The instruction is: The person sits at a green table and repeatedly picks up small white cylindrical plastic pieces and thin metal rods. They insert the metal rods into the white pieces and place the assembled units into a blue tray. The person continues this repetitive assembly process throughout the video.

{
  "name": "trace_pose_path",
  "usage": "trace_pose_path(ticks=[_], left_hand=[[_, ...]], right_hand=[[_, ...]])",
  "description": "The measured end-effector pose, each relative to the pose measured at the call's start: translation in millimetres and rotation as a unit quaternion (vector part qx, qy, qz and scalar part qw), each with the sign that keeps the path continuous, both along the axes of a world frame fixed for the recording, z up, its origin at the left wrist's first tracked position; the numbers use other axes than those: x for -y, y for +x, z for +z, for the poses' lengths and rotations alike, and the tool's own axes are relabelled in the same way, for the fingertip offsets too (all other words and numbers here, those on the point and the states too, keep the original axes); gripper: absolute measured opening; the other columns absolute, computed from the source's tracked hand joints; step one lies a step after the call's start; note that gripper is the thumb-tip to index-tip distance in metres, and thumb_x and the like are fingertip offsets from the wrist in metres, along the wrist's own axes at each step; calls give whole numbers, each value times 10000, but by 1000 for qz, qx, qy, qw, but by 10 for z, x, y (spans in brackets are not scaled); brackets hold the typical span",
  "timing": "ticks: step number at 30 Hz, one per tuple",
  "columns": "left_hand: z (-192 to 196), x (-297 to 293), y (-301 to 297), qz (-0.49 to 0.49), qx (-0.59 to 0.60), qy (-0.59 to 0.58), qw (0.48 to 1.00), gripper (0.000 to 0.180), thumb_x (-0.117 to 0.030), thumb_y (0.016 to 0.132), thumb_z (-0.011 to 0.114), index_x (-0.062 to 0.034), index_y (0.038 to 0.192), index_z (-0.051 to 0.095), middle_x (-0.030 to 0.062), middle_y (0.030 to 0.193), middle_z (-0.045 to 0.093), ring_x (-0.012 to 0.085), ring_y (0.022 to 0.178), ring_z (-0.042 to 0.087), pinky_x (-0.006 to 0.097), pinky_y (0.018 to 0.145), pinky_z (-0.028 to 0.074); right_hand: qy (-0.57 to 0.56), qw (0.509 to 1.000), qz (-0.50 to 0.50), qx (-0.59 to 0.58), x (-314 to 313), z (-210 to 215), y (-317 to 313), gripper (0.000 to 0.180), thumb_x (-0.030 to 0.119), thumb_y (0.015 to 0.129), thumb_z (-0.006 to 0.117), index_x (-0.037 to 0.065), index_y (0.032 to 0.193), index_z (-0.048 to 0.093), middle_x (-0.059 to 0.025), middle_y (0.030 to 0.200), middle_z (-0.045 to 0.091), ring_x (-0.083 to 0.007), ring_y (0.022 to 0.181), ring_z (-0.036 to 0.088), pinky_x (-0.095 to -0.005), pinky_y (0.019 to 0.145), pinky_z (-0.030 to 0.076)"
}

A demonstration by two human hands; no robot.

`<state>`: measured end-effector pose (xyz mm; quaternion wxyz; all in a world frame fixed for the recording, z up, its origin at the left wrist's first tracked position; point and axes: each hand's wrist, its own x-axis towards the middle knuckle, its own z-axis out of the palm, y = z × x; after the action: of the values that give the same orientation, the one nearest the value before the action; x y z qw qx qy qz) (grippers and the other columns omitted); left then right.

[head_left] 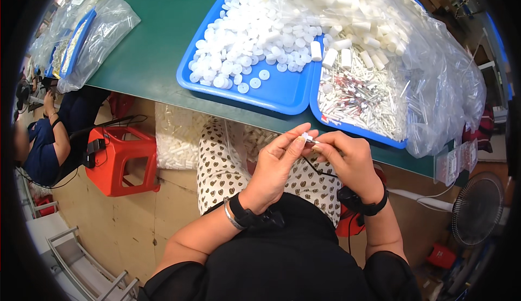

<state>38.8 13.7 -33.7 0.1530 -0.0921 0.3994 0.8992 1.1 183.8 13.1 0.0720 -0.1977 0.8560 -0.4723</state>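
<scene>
My left hand [278, 162] and my right hand [347, 159] meet over my lap, just below the green table's edge [163, 56]. Between their fingertips they pinch one small white plastic piece [308, 137]; its exact shape is too small to tell. Directly above the hands, a blue tray [274, 92] holds a heap of white round caps [244, 35]. A second blue tray [325, 117] to its right carries thin white tubes with red marks [361, 97] and short white cylinders [347, 56].
A big clear plastic bag [434, 62] of white parts drapes over the right tray. More bagged parts [92, 35] lie at the table's left end. Below the table are a sack of white parts [176, 135], a red stool [122, 160], a seated person [49, 138] and a fan [477, 208].
</scene>
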Motion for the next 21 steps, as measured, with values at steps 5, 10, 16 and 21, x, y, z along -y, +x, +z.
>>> trace_pose_path(ticks=[5,10,16,21], left_hand=[[30,5,-3,-7,-11,9,1000,427,-204,1036,525,29,1391,484,121,1316,597,137,1100,592,296,981,470],[7,58,-68,32,-26,5,999,371,-212,1041,508,4,1342,516,128,1243,632,163,1093,624,296,953,504],[-14,75,-22,6,8,70,998,361,-248,1048,488,20,1286,532,125,1106,662,148,950,649,302,872,542],[-76,119,-9,-7,22,58,998,390,-282,1032,530,9,1290,539,119,1125,663,134,952,644,278,857,525]], right_hand=[[-213,907,-6,363,-3,67,-85,168,119,994,579,-15,1096,579,-98,792,670,-131,670,685,-233,575,554],[57,997,-3,-45,74,283,-351,164,144,966,606,-1,1036,634,-141,714,680,-224,627,693,-317,578,533],[306,908,-108,-266,-119,200,-1332,211,148,911,607,95,1111,648,-188,930,684,-394,866,652,-461,730,518],[318,911,-127,-227,-270,46,-1485,278,153,870,627,115,1145,631,-193,936,680,-394,856,648,-461,727,508]])
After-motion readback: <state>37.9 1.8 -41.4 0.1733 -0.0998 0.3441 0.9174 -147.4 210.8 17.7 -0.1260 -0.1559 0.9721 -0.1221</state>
